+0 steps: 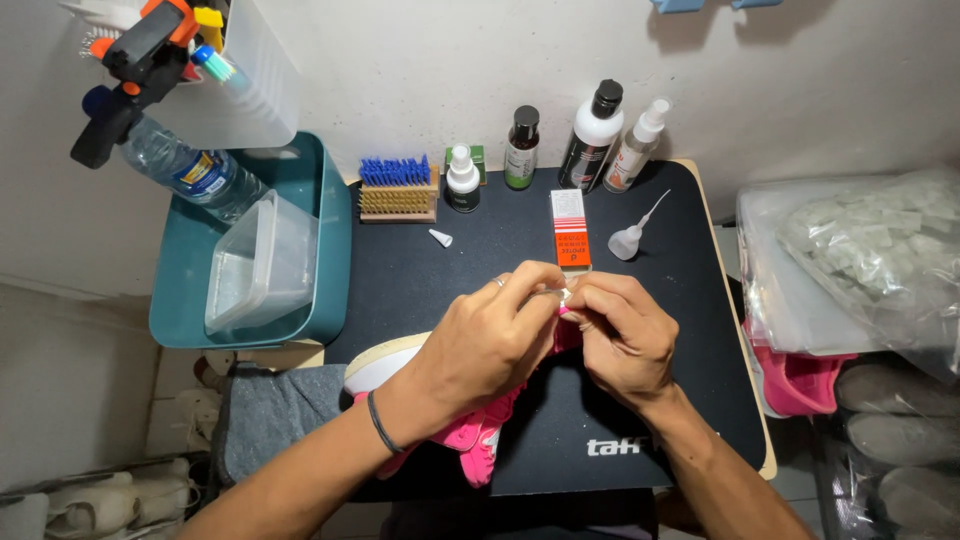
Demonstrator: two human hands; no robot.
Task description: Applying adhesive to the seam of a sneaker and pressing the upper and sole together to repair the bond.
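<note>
2 hands pinch a small white piece over a pink shoe at frame centre

Left hand (490,335) and right hand (620,335) meet fingertip to fingertip; pink shoe (470,435) lies on the desk (480,255), likely light and soft, best gripped by its stiffer sole

Both forearms were bare, without sleeves. The left hand (490,345) wore a thin dark band around the wrist and a slim ring on one finger. The right hand (622,340) wore nothing.

Brush (398,188), bottles (590,137), teal tub (335,250)
</note>
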